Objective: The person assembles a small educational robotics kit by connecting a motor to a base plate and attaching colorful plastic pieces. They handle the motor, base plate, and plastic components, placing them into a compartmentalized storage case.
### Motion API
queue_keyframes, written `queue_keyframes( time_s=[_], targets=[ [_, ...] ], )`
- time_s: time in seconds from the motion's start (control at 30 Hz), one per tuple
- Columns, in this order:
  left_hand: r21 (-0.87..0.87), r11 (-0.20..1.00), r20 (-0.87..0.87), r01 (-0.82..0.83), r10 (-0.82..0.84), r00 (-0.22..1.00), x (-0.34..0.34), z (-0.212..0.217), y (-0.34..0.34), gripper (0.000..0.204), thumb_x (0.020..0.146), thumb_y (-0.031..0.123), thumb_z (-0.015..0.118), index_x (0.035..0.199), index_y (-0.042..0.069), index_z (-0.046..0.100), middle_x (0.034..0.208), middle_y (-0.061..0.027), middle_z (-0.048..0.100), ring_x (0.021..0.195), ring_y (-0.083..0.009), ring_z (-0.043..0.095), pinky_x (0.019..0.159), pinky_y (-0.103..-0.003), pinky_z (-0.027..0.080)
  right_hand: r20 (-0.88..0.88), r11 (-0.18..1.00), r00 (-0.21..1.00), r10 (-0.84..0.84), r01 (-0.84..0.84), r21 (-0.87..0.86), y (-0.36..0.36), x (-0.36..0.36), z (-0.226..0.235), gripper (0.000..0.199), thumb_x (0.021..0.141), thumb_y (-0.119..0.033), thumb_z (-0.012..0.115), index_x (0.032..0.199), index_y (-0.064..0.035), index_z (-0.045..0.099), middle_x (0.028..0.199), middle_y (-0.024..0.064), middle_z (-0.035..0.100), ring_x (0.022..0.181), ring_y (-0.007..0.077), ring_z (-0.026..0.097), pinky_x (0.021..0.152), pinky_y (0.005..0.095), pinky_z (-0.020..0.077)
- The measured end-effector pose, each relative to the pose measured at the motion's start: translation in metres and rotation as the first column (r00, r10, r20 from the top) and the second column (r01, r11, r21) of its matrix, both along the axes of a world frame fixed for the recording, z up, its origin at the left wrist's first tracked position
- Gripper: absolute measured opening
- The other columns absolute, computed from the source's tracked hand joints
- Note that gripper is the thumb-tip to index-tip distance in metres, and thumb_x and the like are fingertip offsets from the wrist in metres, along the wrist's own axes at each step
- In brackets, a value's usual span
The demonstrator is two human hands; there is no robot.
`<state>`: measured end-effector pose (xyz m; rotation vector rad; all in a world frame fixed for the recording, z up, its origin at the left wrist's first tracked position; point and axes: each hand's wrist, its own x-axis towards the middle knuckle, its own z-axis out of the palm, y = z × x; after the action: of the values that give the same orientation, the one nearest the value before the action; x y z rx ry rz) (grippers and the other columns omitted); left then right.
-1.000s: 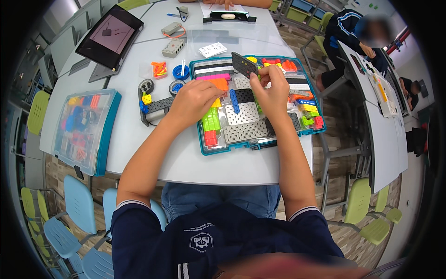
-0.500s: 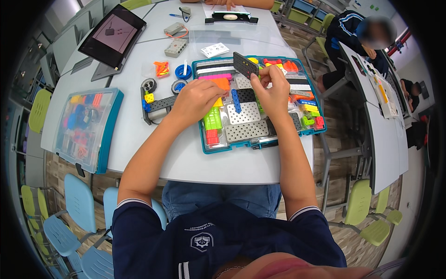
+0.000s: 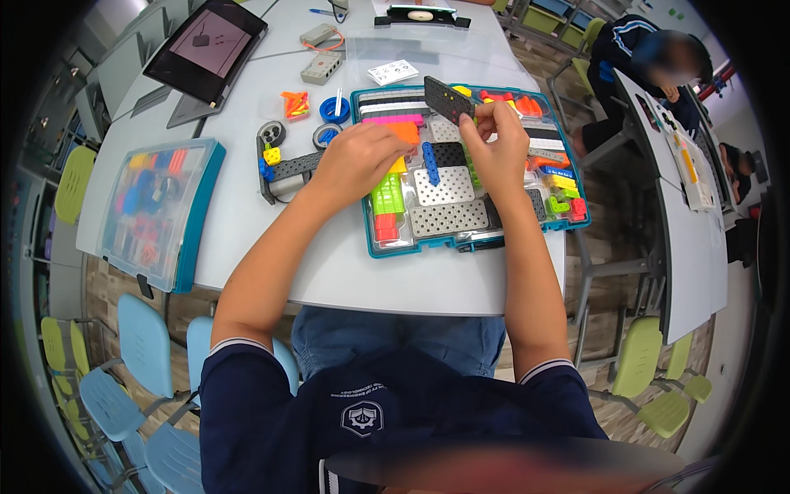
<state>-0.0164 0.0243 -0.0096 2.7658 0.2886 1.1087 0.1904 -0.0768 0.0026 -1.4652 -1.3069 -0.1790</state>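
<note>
the right hand (image 3: 494,148) grips a dark perforated plate (image 3: 448,99) by its lower edge, fingers closed on it, and holds it tilted above the far half of the teal parts tray (image 3: 374,247). the left hand (image 3: 358,156) rests inside the same tray, fingers curled down into the compartment of orange and yellow pieces (image 3: 401,136); whether it pinches a piece cannot be told. inside the tray, a blue beam (image 3: 429,162) lies between the two hands, a grey perforated plate (image 3: 448,188) lies just below the right hand, and green blocks (image 3: 387,196) with red blocks (image 3: 384,226) lie below the left hand. just left of the tray, a partly built grey assembly with a yellow block (image 3: 276,160) stands on the white table (image 3: 329,280), with a small wheel (image 3: 271,132) and two blue rings (image 3: 333,109) near it. a closed parts box with a clear lid (image 3: 156,210) sits at the left table edge, well apart from the hands. a tablet (image 3: 206,45) lies at the far left corner, and a grey module with an orange cable (image 3: 322,62) lies beside it. another person (image 3: 650,58) sits at the neighbouring table to the right.
</note>
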Motion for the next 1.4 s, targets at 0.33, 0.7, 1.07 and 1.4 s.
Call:
queue_keyframes(
  time_s=[0.33, 0.7, 1.07, 1.4],
  targets=[
    [0.004, 1.0, -0.005, -0.007, 0.007, 1.0, 0.0, -0.002, 0.001, 0.01, 0.084, 0.01, 0.072, 0.094, 0.007, 0.073, 0.089, -0.006, 0.07, 0.084, -0.0242, 0.067, 0.073, -0.036, 0.053, -0.026, 0.995, 0.994, -0.101, 0.102, 0.011, 0.002, 0.003, -0.004, 0.019, 0.085, -0.014, 0.072, 0.09, -0.0004, 0.059, 0.074, 0.0096, 0.06, 0.06, 0.0172, 0.057, 0.057, 0.0315, 0.0469],
    [-0.003, 1.0, -0.007, -0.013, 0.013, 1.0, 0.0, -0.002, 0.003, 0.01, 0.085, 0.011, 0.071, 0.094, 0.008, 0.073, 0.089, -0.0061, 0.07, 0.084, -0.0246, 0.067, 0.072, -0.036, 0.054, -0.12, 0.99, 0.983, -0.137, 0.138, 0.005, 0.0, 0.01, 0.006, 0.017, 0.086, -0.014, 0.072, 0.091, -0.0015, 0.061, 0.071, 0.0072, 0.06, 0.059, 0.0143, 0.056, 0.056, 0.0301, 0.0451],
    [-0.027, 0.999, 0.018, 0.026, -0.026, 1.0, 0.0, -0.002, 0.004, 0.01, 0.085, 0.012, 0.071, 0.094, 0.008, 0.073, 0.089, -0.0064, 0.07, 0.083, -0.0247, 0.067, 0.072, -0.037, 0.053, 0.283, 0.988, 0.957, -0.066, 0.102, -0.113, 0.025, 0.023, 0.037, 0.012, 0.087, -0.011, 0.066, 0.093, -0.003, 0.06, 0.087, 0.0115, 0.063, 0.072, 0.0283, 0.061, 0.066, 0.0394, 0.0485],
    [-0.01, 0.999, 0.024, 0.033, -0.033, 0.999, 0.0, -0.002, 0.005, 0.009, 0.084, 0.011, 0.071, 0.092, 0.008, 0.073, 0.088, -0.0063, 0.07, 0.081, -0.0254, 0.067, 0.069, -0.037, 0.052, 0.551, 0.986, 0.834, -0.024, 0.109, -0.122, 0.072, 0.031, 0.024, 0.012, 0.088, -0.012, 0.065, 0.098, -0.0058, 0.063, 0.094, 0.0089, 0.066, 0.081, 0.0318, 0.065, 0.072, 0.0402, 0.0521]
  ],
)
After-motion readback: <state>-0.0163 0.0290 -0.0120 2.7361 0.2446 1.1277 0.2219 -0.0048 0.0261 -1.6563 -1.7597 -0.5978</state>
